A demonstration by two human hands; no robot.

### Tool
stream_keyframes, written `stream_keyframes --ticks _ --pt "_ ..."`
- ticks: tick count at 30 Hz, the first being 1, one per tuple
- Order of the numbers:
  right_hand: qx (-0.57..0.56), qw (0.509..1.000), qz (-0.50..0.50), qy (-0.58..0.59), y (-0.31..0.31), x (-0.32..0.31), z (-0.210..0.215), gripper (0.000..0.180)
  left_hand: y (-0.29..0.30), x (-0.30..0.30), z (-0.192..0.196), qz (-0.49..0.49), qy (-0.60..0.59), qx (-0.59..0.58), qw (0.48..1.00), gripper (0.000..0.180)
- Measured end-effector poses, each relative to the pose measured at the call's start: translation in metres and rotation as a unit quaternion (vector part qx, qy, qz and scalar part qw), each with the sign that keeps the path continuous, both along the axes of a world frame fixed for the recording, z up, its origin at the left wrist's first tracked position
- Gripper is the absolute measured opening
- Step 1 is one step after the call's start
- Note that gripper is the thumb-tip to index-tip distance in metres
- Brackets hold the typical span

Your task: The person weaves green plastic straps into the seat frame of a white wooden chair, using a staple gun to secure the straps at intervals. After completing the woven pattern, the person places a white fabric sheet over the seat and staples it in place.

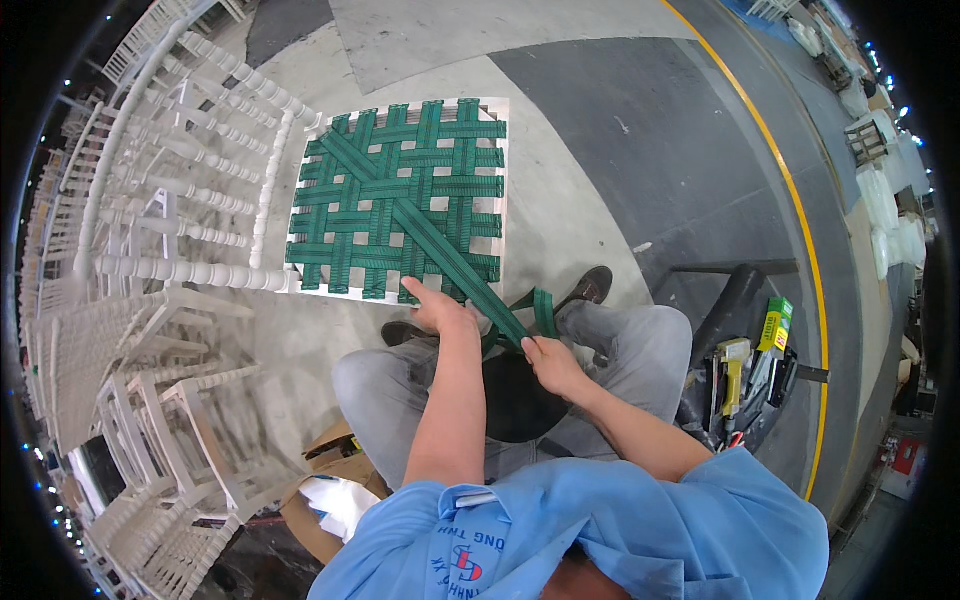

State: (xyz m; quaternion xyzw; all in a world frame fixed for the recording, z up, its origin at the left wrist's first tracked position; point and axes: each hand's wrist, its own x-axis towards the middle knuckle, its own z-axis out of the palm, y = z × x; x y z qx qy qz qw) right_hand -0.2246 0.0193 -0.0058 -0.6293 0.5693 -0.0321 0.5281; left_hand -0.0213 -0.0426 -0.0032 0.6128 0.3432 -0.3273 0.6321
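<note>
A white chair [200, 200] lies on its side in front of me, its seat frame [505, 180] facing up. Green webbing [400, 190] is woven across the seat in a grid, with one diagonal green strap [440, 255] running from the far left corner to the near edge. My left hand [440, 310] presses on the seat's near edge where the strap crosses it. My right hand [550, 362] grips the loose end of that strap and holds it taut over my knees.
Stacks of white chair frames [150, 420] fill the left side. A cardboard box [325, 495] sits by my left leg. To my right a stand holds a staple gun [733, 370] and a green-yellow box [775, 325]. A yellow floor line [790, 190] curves along the right.
</note>
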Motion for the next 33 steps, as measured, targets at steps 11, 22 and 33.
stream_keyframes --ticks 11,22,33 --pt "-0.090 0.993 0.064 0.051 -0.023 0.033 -0.050 0.039 0.047 0.009 -0.021 -0.197 -0.048 -0.145 0.968 0.085" --pt "-0.089 0.993 0.080 -0.017 -0.028 0.042 -0.066 0.034 0.074 -0.039 -0.039 -0.743 -0.306 0.140 0.578 0.077" --pt "-0.308 0.941 -0.130 -0.047 -0.034 -0.109 0.086 0.028 0.072 -0.048 -0.041 -0.779 -0.383 0.221 0.443 0.077"
